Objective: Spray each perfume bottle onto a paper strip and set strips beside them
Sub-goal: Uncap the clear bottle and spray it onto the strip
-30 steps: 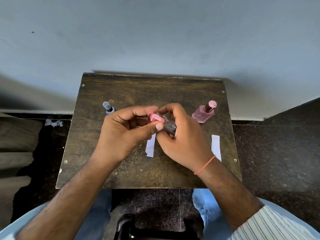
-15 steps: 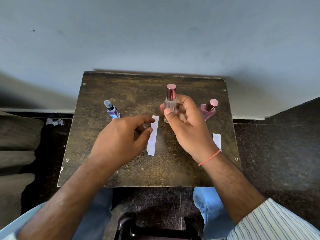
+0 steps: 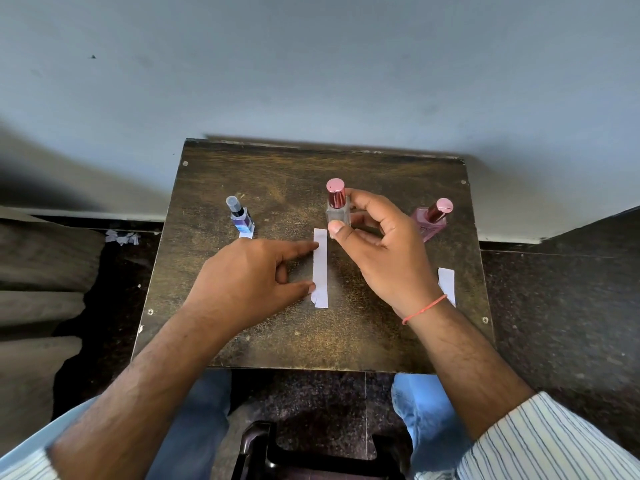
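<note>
Right hand (image 3: 384, 251) pinches clear bottle (image 3: 337, 211) upright at table (image 3: 277, 174) centre, pink cap up; left hand (image 3: 249, 282), fingers spread, touches paper strip (image 3: 320, 268) lying flat, long axis running away from the person, just before the bottle.

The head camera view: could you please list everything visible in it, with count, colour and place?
Small wooden table: one, dark brown, against the wall.
Clear glass perfume bottle with dark red cap: one, upright, table centre, in the right hand.
Pink glass perfume bottle with red cap: one, right rear.
Blue perfume bottle with clear cap: one, left rear.
Paper strips: three, white; long one at centre, one at right, one partly under the blue bottle.
Torn paper scraps: several, white, on the floor at left.
Thread bracelet: one, red, right wrist.
Left hand: fingertips touching the long strip.
Right hand: gripping the clear bottle.
</note>
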### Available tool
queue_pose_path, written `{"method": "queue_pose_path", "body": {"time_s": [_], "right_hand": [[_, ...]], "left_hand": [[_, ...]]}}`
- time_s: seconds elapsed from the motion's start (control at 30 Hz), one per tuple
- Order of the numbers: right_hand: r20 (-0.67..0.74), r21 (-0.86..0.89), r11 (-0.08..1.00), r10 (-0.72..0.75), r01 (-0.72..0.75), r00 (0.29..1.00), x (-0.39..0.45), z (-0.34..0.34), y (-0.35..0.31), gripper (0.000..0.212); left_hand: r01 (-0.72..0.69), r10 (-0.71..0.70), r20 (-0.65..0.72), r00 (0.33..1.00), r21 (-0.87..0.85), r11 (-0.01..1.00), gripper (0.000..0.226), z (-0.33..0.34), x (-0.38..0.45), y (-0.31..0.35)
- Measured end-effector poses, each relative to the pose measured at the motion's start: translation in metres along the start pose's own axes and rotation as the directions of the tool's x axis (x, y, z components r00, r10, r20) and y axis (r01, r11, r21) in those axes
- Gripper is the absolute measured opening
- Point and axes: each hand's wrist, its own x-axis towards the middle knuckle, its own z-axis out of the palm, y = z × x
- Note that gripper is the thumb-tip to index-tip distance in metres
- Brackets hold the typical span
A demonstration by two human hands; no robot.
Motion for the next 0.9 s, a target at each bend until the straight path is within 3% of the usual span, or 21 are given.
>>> {"method": "queue_pose_path", "body": {"time_s": [0.2,0.9], "right_hand": [[0.032,-0.026,0.999,0.025,-0.024,0.999,-0.001,0.0012,-0.0034,0.048],[0.037,-0.115,0.993,0.018,-0.014,0.999,-0.0041,0.0022,0.0021,0.038]], "left_hand": [[0.007,-0.008,0.016,1.0,0.005,1.0,0.058,0.0,0.001,-0.0004],[0.028,-0.029,0.031,0.999,0.046,0.999,0.062,0.0024,-0.0002,0.0077]]}}
